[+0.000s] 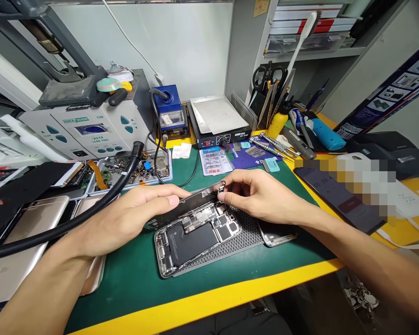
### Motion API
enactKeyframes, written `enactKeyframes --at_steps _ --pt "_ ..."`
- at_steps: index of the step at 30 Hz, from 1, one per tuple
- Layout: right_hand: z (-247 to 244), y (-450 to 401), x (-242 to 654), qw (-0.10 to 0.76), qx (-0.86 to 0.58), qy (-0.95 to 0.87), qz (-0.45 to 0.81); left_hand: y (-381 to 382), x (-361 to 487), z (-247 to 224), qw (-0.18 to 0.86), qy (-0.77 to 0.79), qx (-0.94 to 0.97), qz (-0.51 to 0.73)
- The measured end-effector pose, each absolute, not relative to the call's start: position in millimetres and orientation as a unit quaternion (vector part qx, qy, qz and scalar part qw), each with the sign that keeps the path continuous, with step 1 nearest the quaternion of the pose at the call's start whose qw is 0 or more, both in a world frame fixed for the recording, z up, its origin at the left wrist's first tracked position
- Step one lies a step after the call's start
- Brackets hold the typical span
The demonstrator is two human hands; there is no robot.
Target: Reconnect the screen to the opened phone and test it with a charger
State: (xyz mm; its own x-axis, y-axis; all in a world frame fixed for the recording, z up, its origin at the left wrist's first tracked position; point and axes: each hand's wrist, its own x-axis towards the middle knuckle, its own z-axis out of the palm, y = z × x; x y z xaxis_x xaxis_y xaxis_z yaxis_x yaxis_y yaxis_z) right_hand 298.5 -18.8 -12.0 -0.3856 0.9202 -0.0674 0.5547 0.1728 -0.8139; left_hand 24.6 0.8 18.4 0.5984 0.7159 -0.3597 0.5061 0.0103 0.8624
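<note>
An opened smartphone [195, 239] lies on a grey perforated pad [246, 232], its black battery and boards exposed. Tilted up along its far edge is the dark phone screen [195, 200]. My left hand [136, 209] grips this screen, thumb on the near face and fingers behind it. At the screen's right end, my right hand [254, 195] pinches a small dark part [220, 188] between thumb and fingertips; whether it is joined to the screen I cannot tell. Another phone part [277, 235] rests on the pad's right side, below my right wrist.
Behind the hands stand a hot air station [91, 132], a blue soldering iron holder [169, 109] and a flat heating plate [218, 118]. A thick black hose [101, 202] crosses the left forearm area. A dark phone [335, 197] lies right; a tray of boards [125, 170] sits left.
</note>
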Motion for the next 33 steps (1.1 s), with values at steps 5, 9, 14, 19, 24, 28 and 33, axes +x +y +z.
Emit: enactKeyframes --at_steps 5,9,14,19,24,28,33 --pt "-11.9 -19.9 296.9 0.231 -0.507 -0.734 0.388 2.6 23.7 17.2 0.561 0.442 0.695 0.086" --pt "-13.1 -20.5 295.2 0.232 -0.509 -0.742 0.370 2.7 25.2 17.6 0.560 0.443 0.694 0.089" --pt "-14.1 -20.8 294.4 0.234 -0.511 -0.748 0.353 2.0 26.7 20.4 0.572 0.439 0.688 0.084" --pt "-15.2 -20.3 293.9 0.235 -0.515 -0.744 0.356 1.5 26.6 20.4 0.597 0.440 0.665 0.092" --pt "-16.3 -19.2 296.0 0.240 -0.504 -0.745 0.365 0.9 27.4 19.7 0.590 0.432 0.675 0.101" --pt "-15.9 -17.9 298.3 0.240 -0.496 -0.743 0.379 0.3 28.4 20.4 0.590 0.430 0.676 0.097" --pt "-15.8 -17.4 299.4 0.233 -0.494 -0.743 0.386 0.8 25.7 18.2 0.570 0.448 0.681 0.097"
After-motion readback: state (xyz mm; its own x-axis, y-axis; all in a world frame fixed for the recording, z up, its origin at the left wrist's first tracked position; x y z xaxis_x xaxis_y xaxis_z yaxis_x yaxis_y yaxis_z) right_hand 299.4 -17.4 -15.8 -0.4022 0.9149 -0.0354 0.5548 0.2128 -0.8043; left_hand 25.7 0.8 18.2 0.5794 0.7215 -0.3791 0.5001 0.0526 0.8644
